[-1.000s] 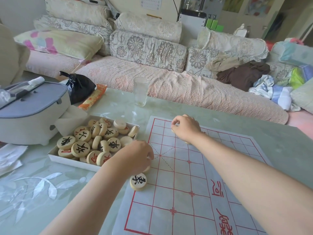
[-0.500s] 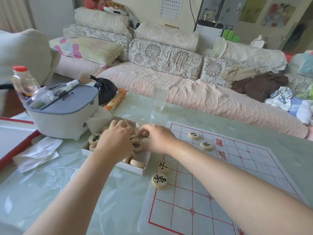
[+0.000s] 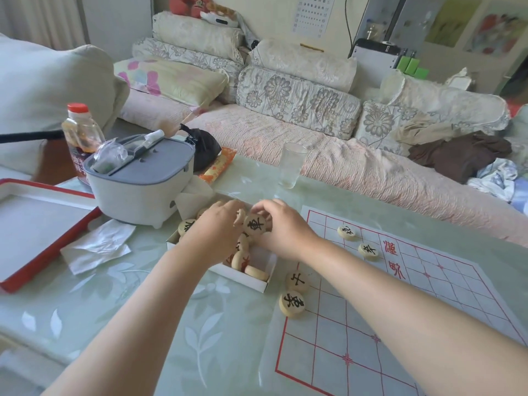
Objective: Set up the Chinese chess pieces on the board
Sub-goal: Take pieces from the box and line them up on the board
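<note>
Newly raised piece (image 3: 255, 226) — pale disc, black character — in right hand (image 3: 285, 232).

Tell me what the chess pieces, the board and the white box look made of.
Chess pieces: probably wood, pale tan discs with smooth faces and inked characters. Board: thin paper or plastic sheet, it seems, lying flat with printed red lines. White box: likely cardboard, with thin folded walls.
</note>
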Motion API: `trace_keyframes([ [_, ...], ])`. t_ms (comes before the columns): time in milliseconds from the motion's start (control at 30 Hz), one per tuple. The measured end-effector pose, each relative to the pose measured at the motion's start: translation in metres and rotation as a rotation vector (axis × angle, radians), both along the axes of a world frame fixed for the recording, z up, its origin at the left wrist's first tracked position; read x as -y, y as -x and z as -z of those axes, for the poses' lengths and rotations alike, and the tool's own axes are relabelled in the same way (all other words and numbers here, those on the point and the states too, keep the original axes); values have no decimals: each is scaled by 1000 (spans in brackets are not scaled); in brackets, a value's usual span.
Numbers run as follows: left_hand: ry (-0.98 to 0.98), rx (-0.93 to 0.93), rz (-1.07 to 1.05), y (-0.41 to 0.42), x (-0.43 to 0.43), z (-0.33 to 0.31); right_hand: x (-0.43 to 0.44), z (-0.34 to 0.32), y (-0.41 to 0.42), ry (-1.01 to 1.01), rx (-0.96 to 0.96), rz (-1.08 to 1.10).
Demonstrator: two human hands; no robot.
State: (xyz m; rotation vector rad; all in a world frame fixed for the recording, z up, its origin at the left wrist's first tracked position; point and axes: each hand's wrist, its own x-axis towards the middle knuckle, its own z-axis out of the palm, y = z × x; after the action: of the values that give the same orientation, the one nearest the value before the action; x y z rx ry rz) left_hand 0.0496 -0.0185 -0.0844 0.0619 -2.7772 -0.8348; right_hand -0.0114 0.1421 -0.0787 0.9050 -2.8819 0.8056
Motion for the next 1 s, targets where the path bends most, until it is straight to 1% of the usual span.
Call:
trace_keyframes([
  [67, -131, 4, -47, 1, -3, -6, 1, -8, 0, 93, -2, -35],
  [133, -263, 19, -89, 2, -4, -8, 5, -12, -1, 147, -52, -73],
  [233, -351, -20, -149, 0, -1, -7, 8, -15, -6, 173, -78, -86],
  [300, -358, -38, -208, -2, 4, -7, 9, -15, -7, 137, -26, -35],
  [367, -361, -49, -254, -3, 10, -6, 9, -10, -7, 59, 70, 48],
  [433, -354, -39, -250, -4, 14, -6, 12, -2, -6, -30, 148, 122],
  [533, -322, -12, -202, -5, 14, -5, 19, 10, -9, -64, 213, 165],
  [633, -206, -10, -159, -5, 12, 0, 25, 14, -9, -11, 249, 182],
  [767, -150, -2, -168, -4, 10, 1, 27, 11, -12, -5, 263, 185],
  [833, -145, -41, -148, -4, 5, 0, 24, 7, -13, 9, 254, 195],
  [1000, -166, -115, -85, -3, -12, -3, -10, -13, -15, 189, 241, 257],
])
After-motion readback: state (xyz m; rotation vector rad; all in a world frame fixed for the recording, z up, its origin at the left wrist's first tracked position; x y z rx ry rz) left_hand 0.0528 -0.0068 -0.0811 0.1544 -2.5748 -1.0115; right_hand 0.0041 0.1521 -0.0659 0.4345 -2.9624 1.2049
